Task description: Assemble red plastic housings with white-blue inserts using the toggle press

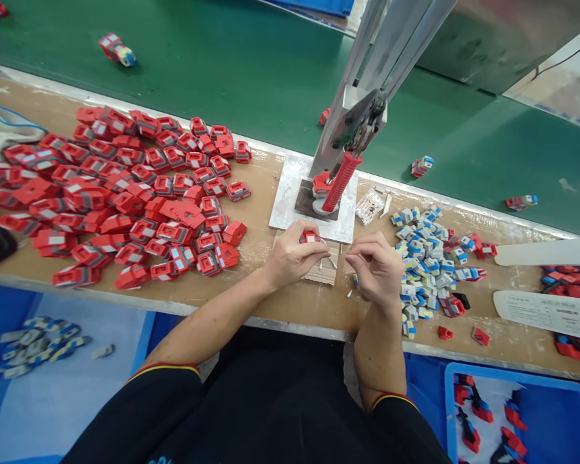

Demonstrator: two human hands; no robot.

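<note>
Red plastic housing (310, 237) pinched in left hand (292, 256) fingertips, just before the press (341, 180) plate | right hand (377, 267) fingers curled shut, pinched item too small to tell | hands near, housing lies left of right fingertips

Both forearms reach forward, left hand (294, 256) and right hand (377, 265) curled, fingertips pinched.

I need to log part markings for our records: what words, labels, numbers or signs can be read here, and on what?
None can be read.
White paper sheet at the bench's right edge: lines of print, too small and blurred.
Red parts: no legible markings.
</note>
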